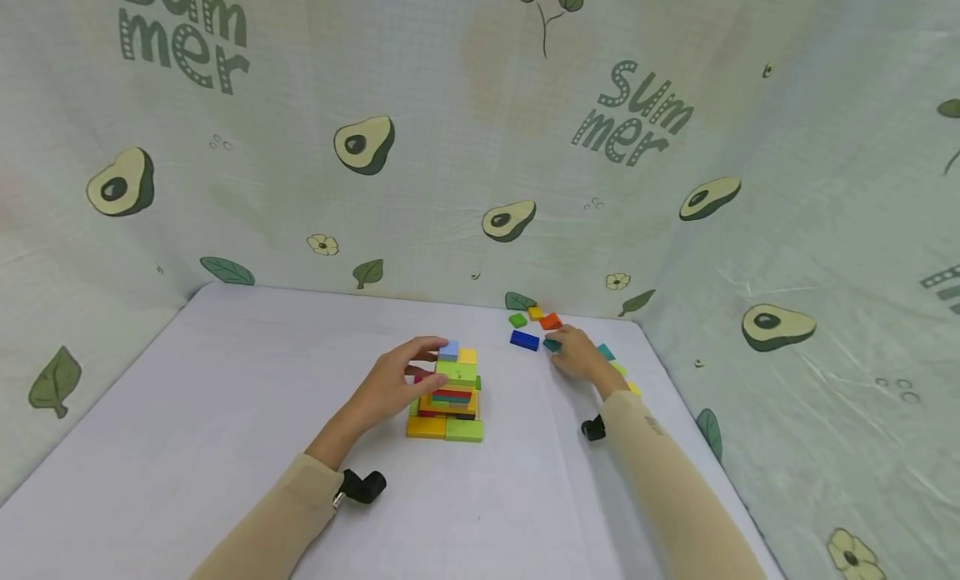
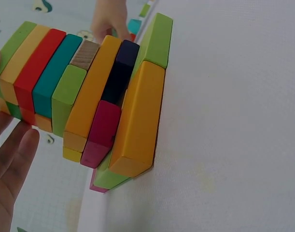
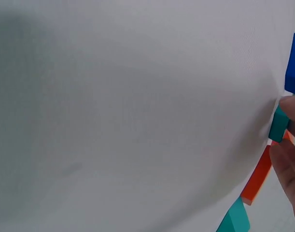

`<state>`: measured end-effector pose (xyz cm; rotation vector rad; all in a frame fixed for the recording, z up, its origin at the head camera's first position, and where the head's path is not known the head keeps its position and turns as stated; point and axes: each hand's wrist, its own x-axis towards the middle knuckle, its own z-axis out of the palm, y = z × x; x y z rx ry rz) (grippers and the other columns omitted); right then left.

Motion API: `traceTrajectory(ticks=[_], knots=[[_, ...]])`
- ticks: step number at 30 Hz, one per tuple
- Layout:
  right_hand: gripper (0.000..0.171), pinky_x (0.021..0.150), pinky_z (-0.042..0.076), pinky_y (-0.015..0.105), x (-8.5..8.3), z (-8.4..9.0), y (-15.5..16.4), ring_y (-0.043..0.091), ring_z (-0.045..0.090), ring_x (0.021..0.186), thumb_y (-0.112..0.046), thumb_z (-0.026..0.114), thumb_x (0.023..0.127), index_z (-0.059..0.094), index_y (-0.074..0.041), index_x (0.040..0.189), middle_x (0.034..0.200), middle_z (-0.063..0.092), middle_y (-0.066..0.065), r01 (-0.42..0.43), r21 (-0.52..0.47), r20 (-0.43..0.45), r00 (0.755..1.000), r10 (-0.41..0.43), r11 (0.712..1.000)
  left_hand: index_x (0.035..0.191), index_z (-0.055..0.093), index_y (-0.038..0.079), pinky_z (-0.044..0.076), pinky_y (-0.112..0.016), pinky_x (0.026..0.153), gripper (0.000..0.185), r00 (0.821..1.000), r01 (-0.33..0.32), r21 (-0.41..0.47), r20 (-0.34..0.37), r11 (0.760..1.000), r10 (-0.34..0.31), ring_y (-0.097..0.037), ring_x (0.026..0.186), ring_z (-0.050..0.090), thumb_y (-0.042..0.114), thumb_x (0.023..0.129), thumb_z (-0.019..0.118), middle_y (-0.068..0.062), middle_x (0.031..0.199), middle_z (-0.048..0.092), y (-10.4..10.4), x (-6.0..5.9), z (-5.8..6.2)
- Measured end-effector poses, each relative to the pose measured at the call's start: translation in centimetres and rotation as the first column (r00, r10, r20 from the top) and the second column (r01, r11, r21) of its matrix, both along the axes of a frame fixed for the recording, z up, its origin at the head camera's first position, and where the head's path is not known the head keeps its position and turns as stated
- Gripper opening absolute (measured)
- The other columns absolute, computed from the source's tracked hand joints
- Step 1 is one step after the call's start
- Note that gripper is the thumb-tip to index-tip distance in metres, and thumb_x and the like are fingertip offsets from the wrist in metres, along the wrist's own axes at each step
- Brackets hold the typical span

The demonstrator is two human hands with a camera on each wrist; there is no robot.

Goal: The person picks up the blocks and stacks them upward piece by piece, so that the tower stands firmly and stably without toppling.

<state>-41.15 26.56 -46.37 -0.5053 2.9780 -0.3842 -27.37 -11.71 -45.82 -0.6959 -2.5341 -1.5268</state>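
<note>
A stack of coloured wooden blocks (image 1: 450, 397) stands mid-table, with a light blue block (image 1: 448, 349) and a yellow one on top. My left hand (image 1: 426, 359) rests against the stack's left side, index fingertip touching the light blue block. In the left wrist view the stack (image 2: 104, 106) fills the frame, and straight fingers (image 2: 14, 154) lie beside it. My right hand (image 1: 561, 351) reaches among loose blocks at the back right and pinches a small teal block (image 1: 552, 345). That teal block (image 3: 279, 124) shows between my fingertips (image 3: 294, 108) in the right wrist view.
Loose blocks lie near the back right corner: blue (image 1: 524, 340), green (image 1: 517, 320), yellow (image 1: 535, 312), orange (image 1: 551, 321) and another teal one (image 1: 606, 352). Printed cloth walls (image 1: 480, 147) enclose the white table (image 1: 225, 397) on three sides.
</note>
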Motion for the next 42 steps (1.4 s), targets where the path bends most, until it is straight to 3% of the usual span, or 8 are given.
traceTrajectory(ticks=[6, 11, 16, 23, 28, 33, 37, 42], knots=[[0.04, 0.116, 0.046, 0.055, 0.6, 0.3, -0.2, 0.04, 0.057, 0.128, 0.0, 0.067, 0.1, 0.069, -0.003, 0.139, 0.141, 0.057, 0.023, -0.013, 0.014, 0.014, 1.0, 0.012, 1.0, 0.152, 0.055, 0.029, 0.057, -0.043, 0.104, 0.06, 1.0, -0.009, -0.004, 0.012, 1.0, 0.009, -0.034, 0.13, 0.064, 0.035, 0.098, 0.079, 0.001, 0.15, 0.061, -0.1, 0.0, -0.1], [0.034, 0.108, 0.052, 0.054, 1.1, 0.5, 0.0, 0.037, 0.064, 0.116, 0.003, 0.068, 0.098, 0.074, -0.002, 0.131, 0.13, 0.068, 0.02, -0.028, -0.048, 0.006, 1.0, 0.029, 0.998, 0.153, 0.055, 0.024, 0.058, -0.046, 0.104, 0.061, 1.0, 0.0, 0.0, -0.001, 1.0, 0.0, -0.034, 0.127, 0.065, 0.035, 0.098, 0.079, -0.004, 0.151, 0.06, -0.1, 0.0, 0.0], [0.03, 0.096, 0.058, 0.044, 1.5, 0.2, 0.7, 0.025, 0.063, 0.095, -0.005, 0.075, 0.098, 0.075, -0.002, 0.128, 0.113, 0.073, 0.011, -0.058, -0.078, 0.002, 0.998, 0.058, 0.995, 0.153, 0.055, 0.023, 0.058, -0.046, 0.104, 0.061, 1.0, -0.003, -0.004, -0.001, 1.0, 0.003, -0.032, 0.127, 0.066, 0.035, 0.098, 0.079, -0.005, 0.152, 0.06, -0.1, -0.1, 0.0], [0.029, 0.088, 0.06, 0.041, 2.9, 1.2, 0.5, 0.024, 0.065, 0.092, -0.011, 0.08, 0.095, 0.077, -0.004, 0.123, 0.104, 0.071, 0.009, -0.068, -0.159, -0.04, 0.997, 0.063, 0.985, 0.153, 0.054, 0.024, 0.058, -0.044, 0.104, 0.061, 1.0, -0.007, -0.016, -0.003, 1.0, 0.007, -0.03, 0.129, 0.064, 0.034, 0.098, 0.079, -0.003, 0.151, 0.06, -0.1, -0.2, -0.2], [0.028, 0.085, 0.062, 0.038, 4.5, 3.7, -1.8, 0.022, 0.067, 0.092, -0.011, 0.082, 0.093, 0.078, -0.004, 0.12, 0.106, 0.071, 0.009, -0.147, -0.246, -0.122, 0.985, 0.12, 0.958, 0.152, 0.055, 0.027, 0.057, -0.045, 0.104, 0.061, 1.0, -0.009, -0.007, 0.0, 1.0, 0.009, -0.03, 0.129, 0.065, 0.036, 0.098, 0.079, -0.001, 0.15, 0.061, -0.2, 0.0, 0.0], [0.03, 0.085, 0.064, 0.033, 6.4, 6.0, -5.2, 0.02, 0.071, 0.095, -0.008, 0.083, 0.092, 0.077, -0.003, 0.121, 0.111, 0.071, 0.008, -0.261, -0.329, -0.15, 0.963, 0.222, 0.908, 0.152, 0.055, 0.029, 0.057, -0.045, 0.105, 0.059, 1.0, -0.01, -0.004, 0.011, 1.0, 0.01, -0.033, 0.129, 0.065, 0.035, 0.098, 0.079, 0.0, 0.15, 0.061, -0.2, 0.0, 0.1], [0.032, 0.086, 0.063, 0.028, 7.8, 7.2, -7.6, 0.016, 0.072, 0.095, -0.009, 0.083, 0.092, 0.076, -0.004, 0.123, 0.11, 0.069, 0.006, -0.312, -0.377, -0.156, 0.95, 0.272, 0.872, 0.152, 0.055, 0.028, 0.057, -0.046, 0.105, 0.06, 1.0, -0.01, -0.008, 0.007, 1.0, 0.01, -0.033, 0.131, 0.063, 0.035, 0.098, 0.079, -0.002, 0.151, 0.06, -0.2, 0.0, 0.1], [0.034, 0.089, 0.062, 0.028, 9.2, 8.0, -10.0, 0.014, 0.07, 0.098, -0.014, 0.083, 0.094, 0.076, -0.01, 0.127, 0.111, 0.069, 0.001, -0.332, -0.393, -0.157, 0.943, 0.293, 0.858, 0.152, 0.054, 0.027, 0.056, -0.048, 0.106, 0.06, 1.0, 0.003, 0.002, 0.009, 1.0, -0.003, -0.034, 0.132, 0.063, 0.036, 0.098, 0.079, -0.007, 0.153, 0.059, -0.1, 0.1, 0.1]])
